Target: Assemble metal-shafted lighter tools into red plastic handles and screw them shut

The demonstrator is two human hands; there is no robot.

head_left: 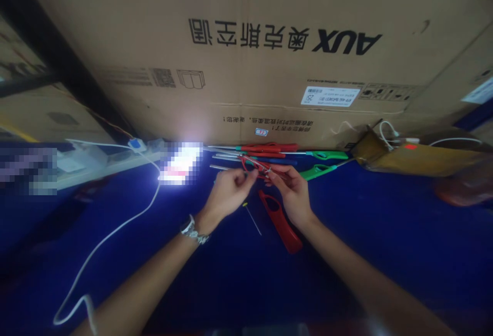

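Note:
Close together in the middle of the head view, my left hand (231,190) and my right hand (293,194) both have their fingers pinched. A red long-nosed lighter (265,169) is in my right hand, its handle partly covered by the fingers. The fingertips of my left hand press together beside it; whatever they pinch is too small to make out. Below the hands lies a red handle shell (283,225) with a finger loop. Left of that shell is a thin metal rod with a yellow end (253,219).
Behind my hands, several red, blue and green lighters (325,155) lie along a large cardboard box (246,69). To the left are a glaring, pixelated bright patch (181,164) and a white cable (111,234). A yellowish package (427,159) sits at right on the blue surface (215,284).

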